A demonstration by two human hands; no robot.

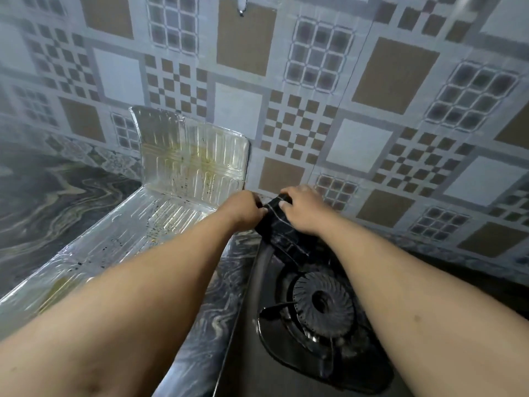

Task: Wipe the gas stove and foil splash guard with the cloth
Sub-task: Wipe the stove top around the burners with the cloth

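A dark cloth [279, 224] with thin pale stripes is held between both hands above the far left corner of the gas stove [249, 353]. My left hand [243, 209] grips its left end and my right hand [303, 209] grips its right end, fingers curled over the top. Part of the cloth hangs down onto the stove's back edge. The round black burner [322, 306] lies below my right forearm. The foil splash guard [189, 161] stands to the left, one panel upright against the wall and one lying flat, stained yellow and speckled with dark spots.
The stove sits on a grey marbled counter [206, 325]. A wall with patterned tile covering [372, 110] rises directly behind the hands. A small metal hook [242, 8] hangs high on the wall. More marbled surface [43, 196] lies at the left.
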